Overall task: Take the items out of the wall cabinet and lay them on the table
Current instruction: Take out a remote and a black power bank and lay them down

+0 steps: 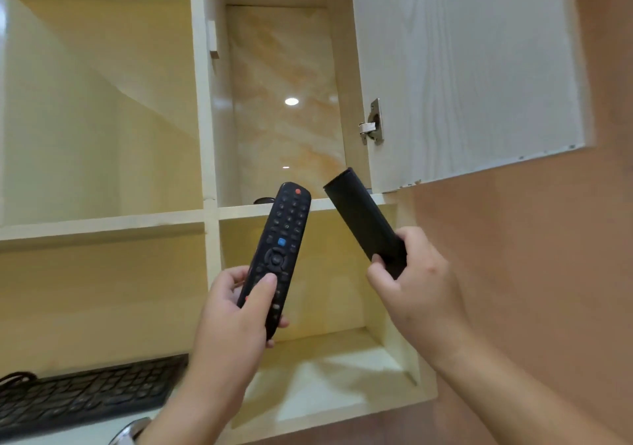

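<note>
My left hand (236, 307) grips the lower end of a black remote control (282, 239), its buttons facing me, with a red button at the top and a blue one mid-way. My right hand (411, 283) holds a plain black oblong object (359, 215) by its lower end, tilted up to the left. Both are held in front of the open wall cabinet (209, 102). A small dark item (263, 200) peeks over the cabinet's upper right shelf edge, mostly hidden.
The cabinet door (462, 68) stands open at the right, with a metal hinge (371, 122). A black keyboard (85, 396) lies on the lower left shelf. A wristwatch (132, 432) shows on my left wrist. The wall to the right is brownish.
</note>
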A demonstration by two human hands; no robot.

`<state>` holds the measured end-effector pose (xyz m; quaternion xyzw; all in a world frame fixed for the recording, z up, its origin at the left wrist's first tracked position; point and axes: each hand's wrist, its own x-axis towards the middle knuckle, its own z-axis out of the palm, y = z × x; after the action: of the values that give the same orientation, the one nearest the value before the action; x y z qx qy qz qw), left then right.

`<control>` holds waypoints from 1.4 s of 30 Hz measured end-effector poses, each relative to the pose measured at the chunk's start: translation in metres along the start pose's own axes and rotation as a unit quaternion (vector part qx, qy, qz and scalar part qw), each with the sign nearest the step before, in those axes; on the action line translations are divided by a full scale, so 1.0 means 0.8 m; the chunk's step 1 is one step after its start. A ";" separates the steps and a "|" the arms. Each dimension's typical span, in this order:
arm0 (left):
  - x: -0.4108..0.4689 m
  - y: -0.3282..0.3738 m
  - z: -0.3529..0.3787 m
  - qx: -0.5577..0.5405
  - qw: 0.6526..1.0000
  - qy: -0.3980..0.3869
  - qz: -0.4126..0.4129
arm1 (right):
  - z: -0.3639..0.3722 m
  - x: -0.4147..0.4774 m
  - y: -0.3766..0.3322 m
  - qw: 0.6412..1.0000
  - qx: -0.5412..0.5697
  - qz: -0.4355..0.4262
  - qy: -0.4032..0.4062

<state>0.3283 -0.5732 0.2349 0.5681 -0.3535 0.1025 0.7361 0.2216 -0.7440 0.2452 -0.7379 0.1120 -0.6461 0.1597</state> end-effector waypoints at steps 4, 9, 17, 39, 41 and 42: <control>-0.009 -0.021 -0.002 -0.035 0.998 -0.046 -0.012 | -0.005 -0.037 -0.010 0.993 0.063 0.096 -0.002; -0.018 -0.053 -0.009 -0.086 0.987 -0.123 -0.060 | -0.004 -0.080 -0.029 0.976 0.094 0.197 0.022; -0.061 -0.092 -0.039 -0.198 0.942 -0.231 -0.144 | 0.006 -0.172 -0.073 0.941 0.097 0.315 0.073; -0.319 -0.093 -0.071 -0.269 0.755 -0.523 -0.291 | -0.148 -0.439 -0.247 0.838 -0.110 0.467 0.259; -0.351 -0.072 -0.077 -0.272 0.738 -0.542 -0.296 | -0.173 -0.461 -0.274 0.830 -0.119 0.468 0.280; -0.369 -0.060 -0.080 -0.274 0.729 -0.553 -0.296 | -0.187 -0.472 -0.289 0.825 -0.123 0.469 0.291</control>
<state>0.1658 -0.4569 0.0037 0.3741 -0.5246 -0.5545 0.5266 0.0109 -0.4034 0.0041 -0.3879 0.5642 -0.6589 0.3116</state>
